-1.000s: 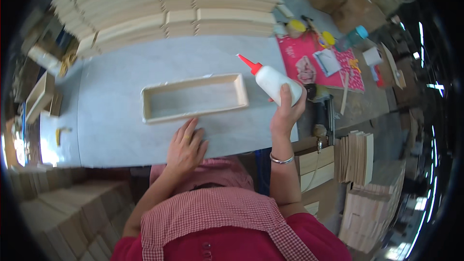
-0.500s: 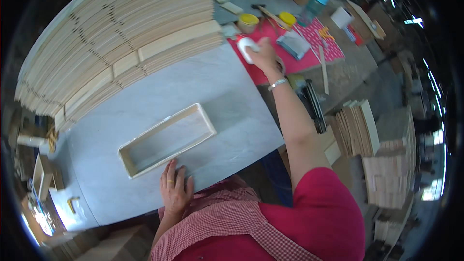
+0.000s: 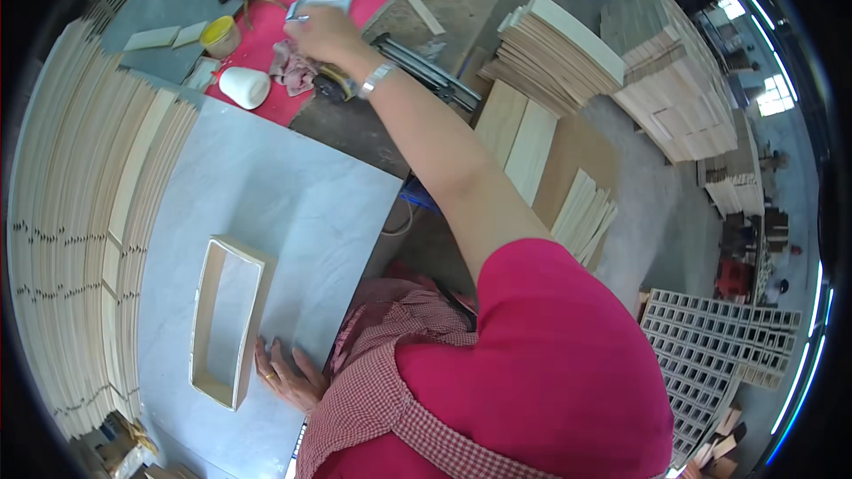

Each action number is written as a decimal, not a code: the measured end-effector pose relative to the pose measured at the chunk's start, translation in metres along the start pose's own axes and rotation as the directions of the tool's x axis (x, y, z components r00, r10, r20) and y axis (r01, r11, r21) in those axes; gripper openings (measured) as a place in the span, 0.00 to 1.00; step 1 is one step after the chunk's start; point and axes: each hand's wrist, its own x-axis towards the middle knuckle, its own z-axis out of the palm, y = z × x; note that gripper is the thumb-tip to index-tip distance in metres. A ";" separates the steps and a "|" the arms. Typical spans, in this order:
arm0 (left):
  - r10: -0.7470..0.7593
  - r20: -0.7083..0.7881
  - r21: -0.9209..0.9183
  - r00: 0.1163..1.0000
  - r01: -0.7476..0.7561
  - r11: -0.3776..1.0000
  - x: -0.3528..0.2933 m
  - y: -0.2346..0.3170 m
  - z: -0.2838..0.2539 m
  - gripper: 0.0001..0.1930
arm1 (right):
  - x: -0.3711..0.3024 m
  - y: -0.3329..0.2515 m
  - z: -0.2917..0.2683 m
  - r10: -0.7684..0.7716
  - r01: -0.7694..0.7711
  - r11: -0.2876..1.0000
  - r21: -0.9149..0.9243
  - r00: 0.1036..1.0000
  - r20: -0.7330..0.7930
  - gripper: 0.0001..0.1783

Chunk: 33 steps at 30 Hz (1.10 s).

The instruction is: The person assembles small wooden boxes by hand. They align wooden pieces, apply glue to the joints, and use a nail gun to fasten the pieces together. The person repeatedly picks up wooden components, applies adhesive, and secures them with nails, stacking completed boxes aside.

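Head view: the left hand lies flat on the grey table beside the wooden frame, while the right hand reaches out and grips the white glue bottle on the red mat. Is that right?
Not quite. In the head view the right hand is not on the white glue bottle; the bottle lies apart on the red mat, and the hand is at a pale sheet further on. The left hand does lie flat on the grey table beside the wooden frame.

Left hand (image 3: 288, 374) lies flat, fingers spread; right hand (image 3: 324, 33) reaches far out, fingers curled.
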 end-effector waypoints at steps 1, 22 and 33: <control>-0.001 0.001 -0.009 1.000 0.001 1.000 0.001 0.000 0.002 0.16 | -0.013 0.004 -0.037 0.030 -0.014 0.996 0.092 0.985 -0.170 0.21; 0.032 -0.036 -0.037 0.999 -0.033 0.999 -0.008 -0.008 0.002 0.16 | -0.297 0.232 -0.217 0.704 -0.855 0.320 -0.409 0.503 -0.501 0.53; 0.019 -0.135 -0.391 0.991 -0.071 0.918 -0.012 0.021 -0.028 0.15 | -0.269 0.114 -0.275 0.124 -0.277 0.931 -0.239 0.854 -0.506 0.14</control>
